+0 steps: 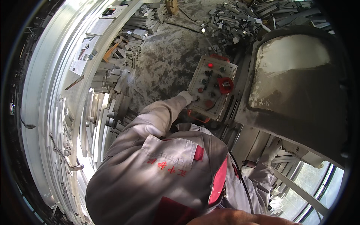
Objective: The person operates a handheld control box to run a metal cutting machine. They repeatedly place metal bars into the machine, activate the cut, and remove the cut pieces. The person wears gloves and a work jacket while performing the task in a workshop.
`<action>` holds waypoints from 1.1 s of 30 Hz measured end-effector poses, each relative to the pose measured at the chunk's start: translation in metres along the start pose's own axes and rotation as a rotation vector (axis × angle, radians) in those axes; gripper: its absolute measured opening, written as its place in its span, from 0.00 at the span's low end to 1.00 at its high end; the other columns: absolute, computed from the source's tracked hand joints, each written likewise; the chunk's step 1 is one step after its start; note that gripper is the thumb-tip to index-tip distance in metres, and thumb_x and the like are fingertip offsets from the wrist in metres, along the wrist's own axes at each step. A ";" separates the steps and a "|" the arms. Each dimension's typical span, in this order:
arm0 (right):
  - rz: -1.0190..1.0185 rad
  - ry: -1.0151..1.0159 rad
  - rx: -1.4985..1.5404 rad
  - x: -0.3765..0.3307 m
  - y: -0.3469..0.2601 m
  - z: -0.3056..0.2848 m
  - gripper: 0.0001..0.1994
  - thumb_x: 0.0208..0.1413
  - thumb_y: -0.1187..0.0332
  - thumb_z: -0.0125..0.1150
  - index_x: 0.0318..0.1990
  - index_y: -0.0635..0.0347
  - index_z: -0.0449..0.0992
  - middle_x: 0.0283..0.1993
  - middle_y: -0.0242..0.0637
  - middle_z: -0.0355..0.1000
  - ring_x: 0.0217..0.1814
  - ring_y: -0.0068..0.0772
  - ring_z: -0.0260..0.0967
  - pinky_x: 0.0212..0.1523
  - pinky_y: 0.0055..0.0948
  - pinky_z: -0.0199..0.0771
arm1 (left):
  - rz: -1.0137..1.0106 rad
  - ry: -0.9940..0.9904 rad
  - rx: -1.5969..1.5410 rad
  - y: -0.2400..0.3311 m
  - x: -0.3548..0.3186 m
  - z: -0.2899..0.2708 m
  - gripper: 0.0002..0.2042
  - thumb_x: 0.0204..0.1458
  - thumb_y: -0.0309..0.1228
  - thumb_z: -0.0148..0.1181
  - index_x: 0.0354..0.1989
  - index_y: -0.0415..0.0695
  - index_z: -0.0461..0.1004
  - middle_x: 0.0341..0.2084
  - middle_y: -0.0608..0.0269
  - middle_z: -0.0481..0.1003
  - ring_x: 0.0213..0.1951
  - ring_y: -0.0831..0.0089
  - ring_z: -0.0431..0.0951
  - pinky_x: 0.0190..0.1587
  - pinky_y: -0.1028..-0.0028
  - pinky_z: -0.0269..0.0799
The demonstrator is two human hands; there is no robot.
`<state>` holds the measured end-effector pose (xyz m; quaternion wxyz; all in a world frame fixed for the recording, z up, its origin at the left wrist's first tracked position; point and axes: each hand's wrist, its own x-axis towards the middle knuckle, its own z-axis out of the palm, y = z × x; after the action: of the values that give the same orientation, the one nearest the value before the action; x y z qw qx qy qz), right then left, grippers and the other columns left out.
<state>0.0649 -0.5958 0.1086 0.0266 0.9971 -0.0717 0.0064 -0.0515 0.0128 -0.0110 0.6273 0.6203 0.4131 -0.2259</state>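
Note:
My left hand, in a pale glove, reaches the near left corner of a dusty control box. Its fingers are drawn together, with a fingertip at a dark push button. The panel carries several buttons and knobs, a lit red lamp and a red square piece with a pale centre. Over on the right, my right hand, also gloved, lies low beside the front edge of a machine hood. Its fingers are too shaded and small to read, and whatever they touch is hidden.
The big hood has a dusty window. Metal offcuts are heaped at the far right. Along the left run long pale profiles, with papers, a calculator and stacked short pieces. The floor is dusty and stained.

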 end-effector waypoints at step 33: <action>-0.123 0.311 0.026 0.003 0.000 0.019 0.27 0.56 0.76 0.59 0.65 0.48 0.70 0.62 0.46 0.68 0.61 0.60 0.72 0.56 0.51 0.82 | 0.041 0.206 0.156 -0.166 0.017 -0.080 0.21 0.63 0.51 0.67 0.44 0.42 0.82 0.29 0.60 0.82 0.25 0.66 0.81 0.26 0.64 0.76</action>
<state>0.0680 -0.5977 0.0897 0.0246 0.9868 -0.0056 0.1597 -0.1931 0.0724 -0.1145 0.5359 0.6955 0.4436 -0.1797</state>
